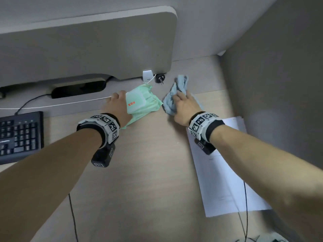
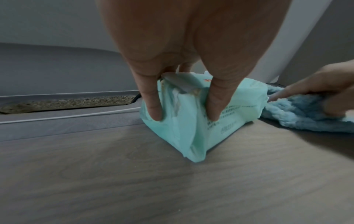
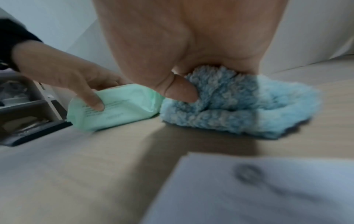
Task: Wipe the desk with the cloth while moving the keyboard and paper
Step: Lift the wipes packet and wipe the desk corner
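Observation:
A fluffy blue cloth (image 1: 176, 92) lies bunched on the wooden desk (image 1: 148, 172) near its back edge. My right hand (image 1: 185, 107) grips the cloth (image 3: 229, 106) against the desk, thumb dug into its folds. Just left of it, my left hand (image 1: 117, 105) holds a mint-green pack of wet wipes (image 1: 143, 103), fingers curled over the pack (image 2: 201, 115), which stands tilted on the desk. White paper sheets (image 1: 225, 168) lie under my right forearm. A black keyboard (image 1: 19, 137) sits at the far left.
A grey partition panel (image 1: 87, 46) rises behind the desk, with a cable slot (image 1: 78, 89), a white charger (image 1: 147, 75) and a black plug (image 1: 160, 79) at its foot. A white cable (image 1: 61, 104) runs along the back. A wall closes the right side.

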Tool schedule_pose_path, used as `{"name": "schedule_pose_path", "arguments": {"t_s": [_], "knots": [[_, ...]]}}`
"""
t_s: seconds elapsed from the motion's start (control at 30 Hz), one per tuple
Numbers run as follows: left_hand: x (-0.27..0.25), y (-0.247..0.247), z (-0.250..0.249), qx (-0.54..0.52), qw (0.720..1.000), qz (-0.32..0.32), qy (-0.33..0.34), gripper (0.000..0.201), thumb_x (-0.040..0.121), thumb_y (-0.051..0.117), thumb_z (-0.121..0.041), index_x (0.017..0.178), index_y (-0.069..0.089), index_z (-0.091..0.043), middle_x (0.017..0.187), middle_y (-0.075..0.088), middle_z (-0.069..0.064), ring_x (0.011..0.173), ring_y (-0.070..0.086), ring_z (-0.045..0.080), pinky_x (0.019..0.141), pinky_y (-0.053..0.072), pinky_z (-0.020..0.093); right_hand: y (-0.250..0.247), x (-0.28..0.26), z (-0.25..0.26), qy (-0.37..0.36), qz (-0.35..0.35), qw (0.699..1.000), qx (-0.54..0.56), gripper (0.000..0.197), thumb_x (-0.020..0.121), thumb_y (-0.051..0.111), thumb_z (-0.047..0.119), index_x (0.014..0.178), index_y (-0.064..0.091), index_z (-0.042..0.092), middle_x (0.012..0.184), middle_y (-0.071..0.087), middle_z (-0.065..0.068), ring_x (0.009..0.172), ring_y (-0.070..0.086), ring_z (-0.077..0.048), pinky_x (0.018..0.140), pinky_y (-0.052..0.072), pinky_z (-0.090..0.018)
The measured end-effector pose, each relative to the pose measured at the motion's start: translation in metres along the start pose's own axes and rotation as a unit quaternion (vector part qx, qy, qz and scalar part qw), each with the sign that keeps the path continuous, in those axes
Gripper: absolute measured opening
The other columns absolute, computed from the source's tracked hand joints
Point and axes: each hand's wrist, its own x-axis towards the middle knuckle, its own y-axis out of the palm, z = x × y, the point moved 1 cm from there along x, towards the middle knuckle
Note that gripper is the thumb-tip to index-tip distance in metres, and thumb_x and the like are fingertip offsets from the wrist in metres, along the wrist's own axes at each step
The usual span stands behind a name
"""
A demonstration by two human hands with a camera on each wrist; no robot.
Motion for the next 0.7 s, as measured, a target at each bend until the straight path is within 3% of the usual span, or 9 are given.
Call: {"name": "schedule_pose_path", "arguments": {"t_s": [0.07,0.17,0.23,0.33,0.4,0.5,0.57,0.63,0.7], "knots": [[-0.001,0.001,0.001,-0.001,1.0,-0.002,0.003,0.076,0.074,0.074,-0.026,0.135,0.032,-0.014,0.124,0.047,0.013,0.113,0.049,0.036,0.085,0.047,0.047,0.001,-0.015,-0.022,-0.008,-0.009,1.0,0.021,0.061,0.079,0.061,0.021,0.138,0.046,0.016,0.144,0.044,-0.006,0.135,0.033,-0.035,0.107,0.041,-0.046],[-0.004,0.003,0.001,-0.012,1.0,-0.003,0.007,0.075,0.073,0.074,-0.024,0.135,0.033,-0.013,0.126,0.047,0.014,0.114,0.048,0.037,0.087,0.046,0.047,-0.008,-0.022,-0.079,0.077,-0.047,0.994,0.064,0.046,0.083,0.053,0.026,0.128,0.054,0.016,0.137,0.052,-0.009,0.124,0.049,-0.037,0.096,0.048,-0.043],[-0.005,0.003,0.001,-0.018,1.0,-0.003,0.007,0.076,0.073,0.074,-0.023,0.136,0.032,-0.012,0.128,0.046,0.015,0.117,0.047,0.037,0.088,0.046,0.048,-0.016,-0.025,-0.112,0.147,-0.079,0.984,0.062,0.052,0.084,0.042,0.032,0.13,0.053,0.009,0.135,0.054,-0.016,0.123,0.053,-0.039,0.1,0.046,-0.042],[-0.005,0.005,0.003,-0.012,1.0,-0.004,0.009,0.077,0.074,0.073,-0.024,0.137,0.031,-0.011,0.129,0.045,0.015,0.117,0.047,0.036,0.089,0.047,0.048,-0.019,-0.02,-0.118,0.232,-0.056,0.97,0.036,0.058,0.089,0.051,0.017,0.144,0.038,0.006,0.149,0.039,-0.019,0.133,0.042,-0.041,0.109,0.039,-0.046],[-0.007,0.008,0.003,-0.007,1.0,-0.006,0.01,0.077,0.074,0.073,-0.024,0.137,0.031,-0.011,0.129,0.045,0.014,0.116,0.047,0.036,0.089,0.047,0.047,-0.016,-0.015,-0.08,0.194,-0.019,0.981,0.005,0.066,0.09,0.054,0.017,0.15,0.028,0.006,0.153,0.032,-0.02,0.135,0.038,-0.041,0.108,0.038,-0.046],[-0.009,0.009,0.003,-0.018,1.0,-0.012,0.005,0.075,0.074,0.072,-0.023,0.136,0.032,-0.012,0.129,0.045,0.014,0.117,0.046,0.035,0.089,0.047,0.047,0.003,-0.012,-0.02,0.034,-0.004,0.999,0.0,0.07,0.087,0.061,0.017,0.149,0.029,0.01,0.153,0.034,-0.013,0.134,0.037,-0.042,0.107,0.039,-0.045],[-0.008,0.007,0.003,-0.025,1.0,-0.004,0.003,0.074,0.074,0.073,-0.025,0.135,0.032,-0.013,0.128,0.046,0.014,0.117,0.047,0.036,0.09,0.048,0.048,0.012,-0.013,-0.012,-0.033,-0.004,0.999,0.0,0.075,0.084,0.068,0.022,0.149,0.032,0.015,0.154,0.033,-0.006,0.139,0.031,-0.039,0.111,0.035,-0.044],[-0.007,0.006,0.004,-0.029,1.0,-0.001,0.005,0.075,0.073,0.073,-0.026,0.134,0.033,-0.013,0.127,0.047,0.013,0.116,0.048,0.035,0.09,0.049,0.049,0.008,-0.015,-0.033,-0.014,-0.012,1.0,0.012,0.073,0.084,0.07,0.023,0.148,0.035,0.018,0.154,0.034,-0.005,0.133,0.039,-0.036,0.104,0.042,-0.042],[-0.009,0.005,0.006,-0.033,0.999,0.001,0.008,0.074,0.071,0.074,-0.026,0.133,0.034,-0.014,0.127,0.047,0.013,0.115,0.048,0.035,0.09,0.049,0.048,0.0,-0.019,-0.068,0.069,-0.039,0.997,0.024,0.067,0.085,0.067,0.022,0.145,0.037,0.017,0.151,0.036,-0.008,0.125,0.045,-0.038,0.097,0.045,-0.043]]}}
